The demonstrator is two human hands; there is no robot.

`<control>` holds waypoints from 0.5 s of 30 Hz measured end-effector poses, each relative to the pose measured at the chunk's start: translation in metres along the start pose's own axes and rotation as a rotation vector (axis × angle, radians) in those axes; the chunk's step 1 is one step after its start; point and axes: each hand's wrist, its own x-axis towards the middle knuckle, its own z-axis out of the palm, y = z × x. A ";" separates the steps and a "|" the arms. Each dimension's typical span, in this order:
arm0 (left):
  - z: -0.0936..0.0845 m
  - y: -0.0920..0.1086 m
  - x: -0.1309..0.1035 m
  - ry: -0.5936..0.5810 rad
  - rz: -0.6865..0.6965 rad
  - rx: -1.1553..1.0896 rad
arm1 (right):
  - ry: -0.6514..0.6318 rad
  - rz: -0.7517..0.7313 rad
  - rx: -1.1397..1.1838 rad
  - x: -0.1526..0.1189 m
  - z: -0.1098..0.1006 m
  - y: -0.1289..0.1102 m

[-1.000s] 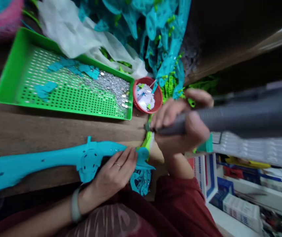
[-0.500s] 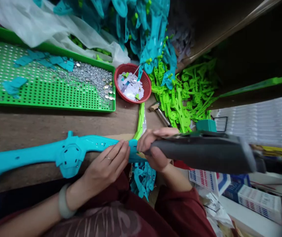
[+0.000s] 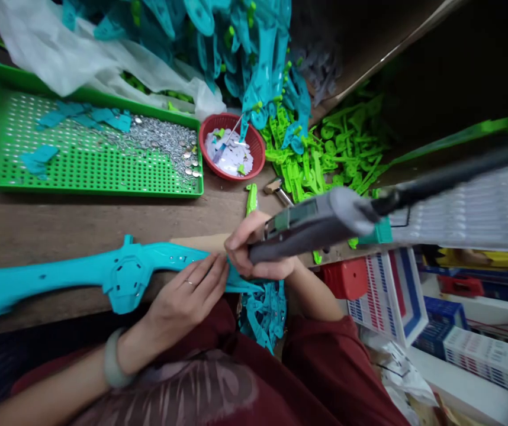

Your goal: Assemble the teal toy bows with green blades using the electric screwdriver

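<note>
A long turquoise plastic toy-gun shell [image 3: 80, 275] lies across the wooden table's near edge. My left hand [image 3: 185, 299] presses flat on its right end, fingers together. My right hand [image 3: 254, 254] grips a grey electric screwdriver [image 3: 311, 222], its tip hidden behind my fingers at the shell's right end. A dark cable runs from the tool up to the right. Loose turquoise pieces [image 3: 265, 313] rest in my lap below the shell.
A green perforated tray [image 3: 80, 171] holds small silver screws [image 3: 156, 139] and turquoise scraps. A red bowl [image 3: 231, 151] stands beside it. Piles of turquoise [image 3: 245, 53] and green parts [image 3: 325, 163] lie behind; a small hammer [image 3: 278, 189] too. Boxes sit at right.
My right hand has swung the screwdriver from nearly level to tilted up and right, and drawn in closer to the shell's end. My left hand stays pressed on the shell.
</note>
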 end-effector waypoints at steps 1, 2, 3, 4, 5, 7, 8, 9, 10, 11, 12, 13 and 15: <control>-0.003 0.004 -0.007 0.002 -0.023 -0.015 | -0.028 -0.033 0.096 0.007 -0.003 -0.002; -0.007 0.008 -0.016 0.011 -0.044 -0.054 | -0.013 -0.048 0.170 0.016 -0.006 -0.003; -0.012 0.014 -0.025 0.029 -0.070 -0.128 | 0.041 -0.038 0.201 0.024 -0.009 -0.005; -0.016 0.021 -0.035 0.031 -0.108 -0.250 | 0.125 -0.004 0.175 0.032 -0.013 -0.007; -0.019 0.028 -0.043 0.009 -0.162 -0.419 | 0.202 0.026 0.124 0.037 -0.017 -0.009; -0.022 0.042 -0.052 -0.119 -0.347 -0.847 | 0.271 0.040 -0.019 0.038 -0.025 -0.016; -0.021 0.049 -0.051 -0.190 -0.484 -1.057 | 0.280 0.034 -0.120 0.032 -0.030 -0.022; -0.018 0.053 -0.048 -0.238 -0.637 -1.241 | 0.283 0.028 -0.247 0.022 -0.033 -0.029; -0.015 0.057 -0.041 -0.253 -0.786 -1.400 | 0.265 0.029 -0.391 0.009 -0.036 -0.036; -0.011 0.058 -0.031 -0.234 -0.923 -1.535 | 0.210 0.041 -0.539 -0.006 -0.038 -0.044; -0.007 0.058 -0.020 -0.201 -1.039 -1.648 | 0.089 0.069 -0.675 -0.022 -0.039 -0.050; -0.004 0.058 -0.009 -0.164 -1.124 -1.737 | -0.066 0.104 -0.792 -0.036 -0.038 -0.056; 0.000 0.057 0.009 -0.133 -1.194 -1.800 | -0.358 0.163 -0.961 -0.059 -0.032 -0.065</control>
